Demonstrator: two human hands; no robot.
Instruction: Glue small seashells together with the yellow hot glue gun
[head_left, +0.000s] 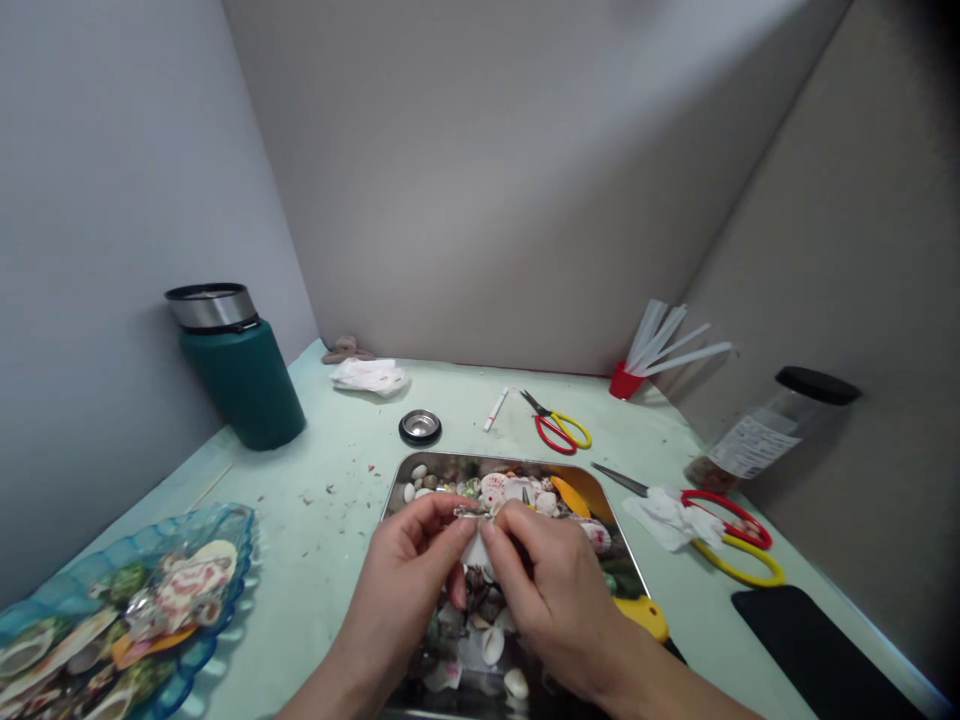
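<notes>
Small shiny piece point(471, 511): we saw it up between the two hands, over the middle of the metal tray point(596, 490), which lay midway between the left and right edges of the counter point(315, 560); its full outline was hidden by fingers.
Left hand point(409, 560): its grip pinched the left end of the piece between thumb and forefinger, the other fingers curled loosely beneath.
Right hand point(555, 575): its grip was pressed together at the other end, thumb against forefinger, pinching the piece there, though we could not tell how much lay between them.
Weight: we judged it very light, since fingertips alone bore it.
Stiffness: we took it for hard and unbending, going by the gloss; the material we could not confirm.
Slip: we reckoned its smooth surface might skid under a damp or hurried pinch.
Fragility: we thought thin edges could chip, so light pressure suited it.
Best hold: we favoured the two opposite ends, with finger pads rather than nails, leaving the middle unsqueezed.
Beneath: a white shell point(493, 645) and many others lay loose in the tray, where a dropped piece would have been hard for us to pick out.
Counter's left edge: a blue dish point(244, 540) of more shells stood well apart from the hands.
</notes>
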